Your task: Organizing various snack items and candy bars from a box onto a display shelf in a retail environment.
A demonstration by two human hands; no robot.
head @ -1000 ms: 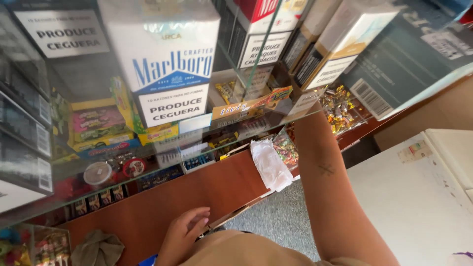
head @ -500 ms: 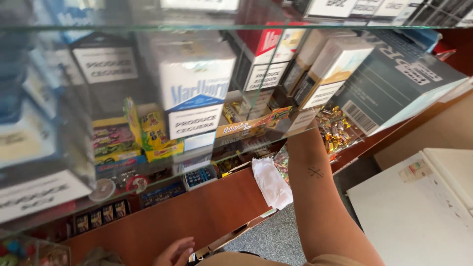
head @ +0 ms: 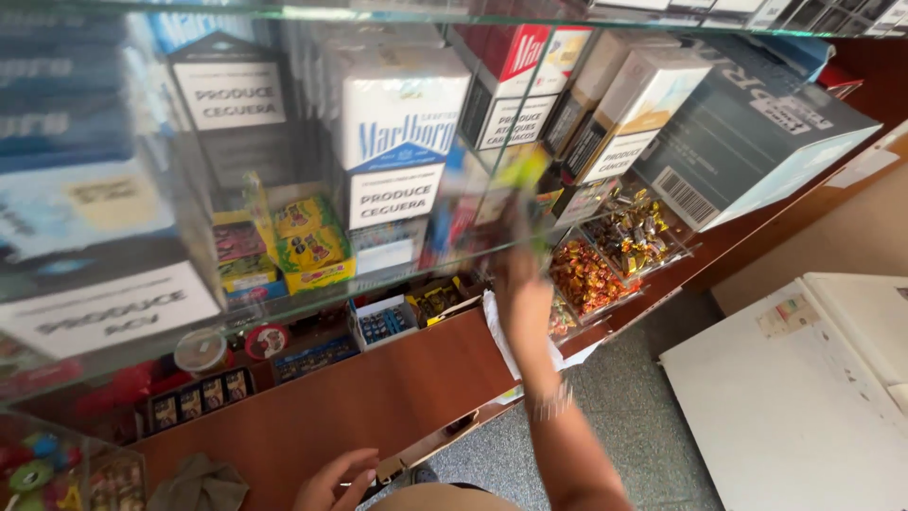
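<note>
Your right hand (head: 518,274) is raised under the glass shelf (head: 284,312), its fingers closed around a small yellow-green packet (head: 520,170) that is blurred, so you cannot tell exactly what kind of packet it is. The packet sits at the top of your grip, just in front of the row of upright cigarette cartons, with the white-and-blue carton (head: 402,132) to the left of your hand and the red-and-white carton (head: 515,80) just above it. Just to the right of your wrist, clear trays of wrapped candies (head: 591,274) lie on the lower level, and a large grey carton (head: 747,142) lies further right. Behind your forearm a white cloth (head: 501,331) hangs over the edge of the wooden counter (head: 378,397). Your left hand (head: 336,483) rests low, near the counter's front edge, fingers loosely curled and holding nothing. To its left lies a crumpled olive cloth (head: 199,483).
</note>
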